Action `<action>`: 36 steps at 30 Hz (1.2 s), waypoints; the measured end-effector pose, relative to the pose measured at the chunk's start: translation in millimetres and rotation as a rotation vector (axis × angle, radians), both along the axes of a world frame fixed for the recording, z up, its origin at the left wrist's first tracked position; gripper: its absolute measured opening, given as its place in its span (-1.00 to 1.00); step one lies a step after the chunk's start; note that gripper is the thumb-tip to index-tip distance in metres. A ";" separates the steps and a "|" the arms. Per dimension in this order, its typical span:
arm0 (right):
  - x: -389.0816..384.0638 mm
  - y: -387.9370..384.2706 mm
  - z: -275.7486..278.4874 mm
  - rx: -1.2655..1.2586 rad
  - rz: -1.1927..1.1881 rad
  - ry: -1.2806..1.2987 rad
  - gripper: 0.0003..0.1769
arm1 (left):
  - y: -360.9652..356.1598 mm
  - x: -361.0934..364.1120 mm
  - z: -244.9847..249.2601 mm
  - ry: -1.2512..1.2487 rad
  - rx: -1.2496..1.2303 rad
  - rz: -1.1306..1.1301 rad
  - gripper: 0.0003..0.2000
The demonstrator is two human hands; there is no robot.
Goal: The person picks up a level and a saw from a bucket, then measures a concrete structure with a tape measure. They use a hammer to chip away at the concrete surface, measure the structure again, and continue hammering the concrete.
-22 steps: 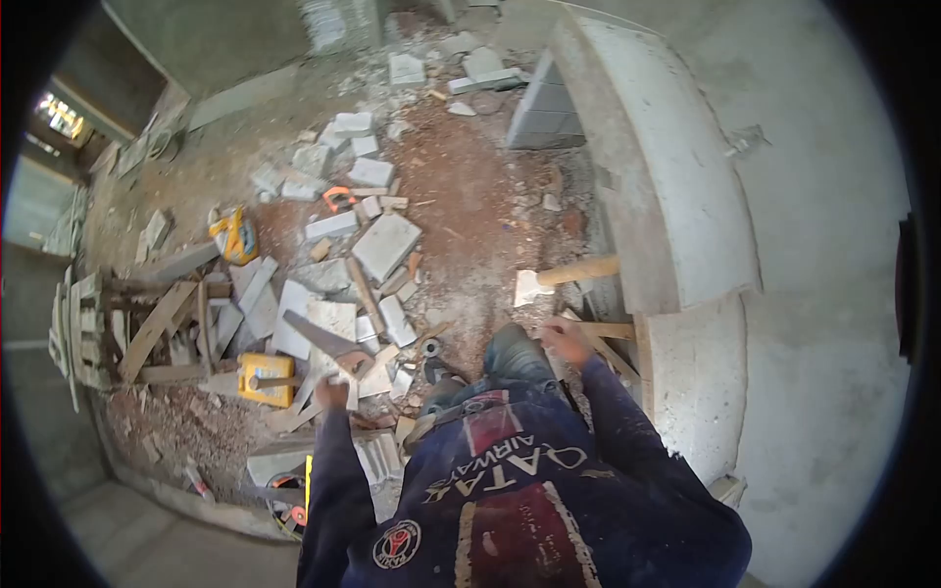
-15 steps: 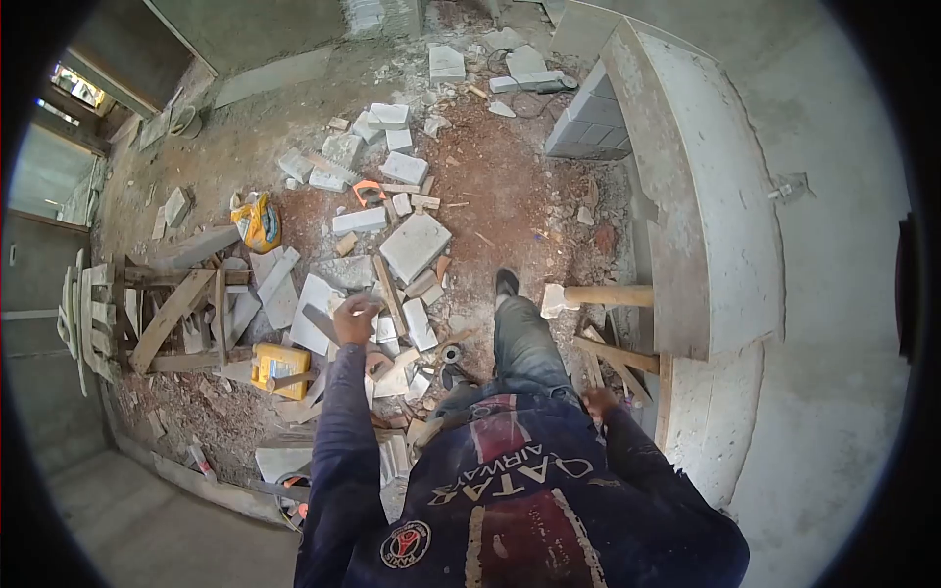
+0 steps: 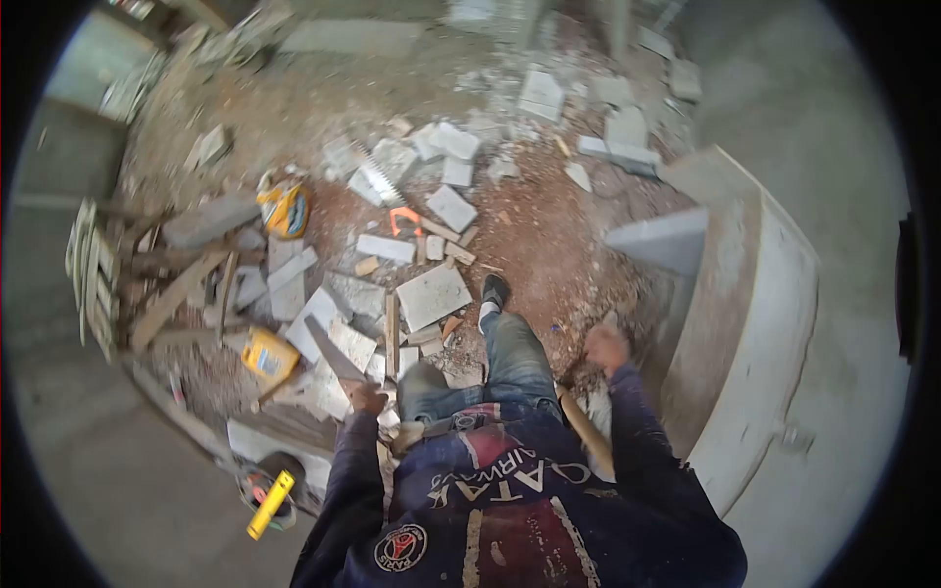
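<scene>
Steel handsaw [image 3: 333, 355] is clamped in the left hand [image 3: 369, 398], its blade angled over the broken blocks [image 3: 431, 294]. The right hand [image 3: 606, 347], near the wall [image 3: 765, 314], is blurred, so I can't tell its grip. I'd worry that loose rubble underfoot could cause a stumble onto the teeth.

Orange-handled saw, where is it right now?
Head view, upper centre-left: the orange-handled saw lies on the rubble among grey block pieces, right of the yellow bag, well ahead of the left hand.

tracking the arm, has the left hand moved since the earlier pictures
Yes. The left hand has drawn back toward the body: it was beyond the yellow box, now nearer than it.
</scene>
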State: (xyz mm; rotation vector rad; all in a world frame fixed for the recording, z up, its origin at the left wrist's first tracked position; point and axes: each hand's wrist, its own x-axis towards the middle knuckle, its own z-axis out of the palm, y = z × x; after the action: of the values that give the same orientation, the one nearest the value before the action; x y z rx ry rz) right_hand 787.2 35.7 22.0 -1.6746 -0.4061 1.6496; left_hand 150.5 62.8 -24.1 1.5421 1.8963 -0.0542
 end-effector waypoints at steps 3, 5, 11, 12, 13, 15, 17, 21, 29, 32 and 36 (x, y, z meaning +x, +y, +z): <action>86.7 138.4 74.3 0.385 0.023 -0.153 -0.67 | 43.2 81.6 119.6 -0.060 0.065 0.308 -0.74; 119.1 213.5 103.6 0.174 -0.216 -0.325 -0.69 | 40.6 92.0 93.8 -0.141 0.082 0.409 -0.70; 104.9 266.2 79.5 0.189 0.377 -0.533 -0.87 | 74.9 167.0 115.2 -0.152 0.138 0.655 -0.67; 92.8 252.4 55.0 0.181 0.631 -0.585 -0.86 | 76.4 168.9 123.6 -0.137 0.082 0.664 -0.65; 74.3 230.7 30.0 0.119 0.840 -0.551 -0.84 | 70.5 171.2 124.4 -0.123 0.087 0.734 -0.65; 29.7 189.8 4.4 -0.121 1.015 -0.304 -0.80 | 56.3 171.6 124.8 -0.282 -0.056 0.838 -0.64; -1.2 166.8 -2.6 -0.289 1.161 -0.150 -0.75 | 17.9 178.2 113.6 -0.311 -0.024 0.953 -0.60; -19.7 202.5 5.2 -0.501 1.285 -0.026 -0.67 | -50.7 206.6 101.3 -0.334 -0.042 1.169 -0.59; -36.7 367.9 -5.6 -0.441 1.262 -0.439 -0.86 | -151.8 287.2 97.6 -0.276 -0.031 1.640 -0.70; -71.2 449.5 -23.2 -0.251 1.103 -0.360 -0.72 | -166.5 300.6 123.7 -0.232 0.052 1.721 -0.75; -154.4 477.6 57.4 0.021 0.985 -0.278 -0.62 | -193.1 289.2 116.2 -0.271 0.284 1.849 -0.78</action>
State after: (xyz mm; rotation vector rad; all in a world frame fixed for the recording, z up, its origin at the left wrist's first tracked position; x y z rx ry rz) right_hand 632.8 513.3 79.4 -1.8051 -1.5692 2.0231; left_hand 439.7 -130.4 92.1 -0.5141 2.3671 1.1453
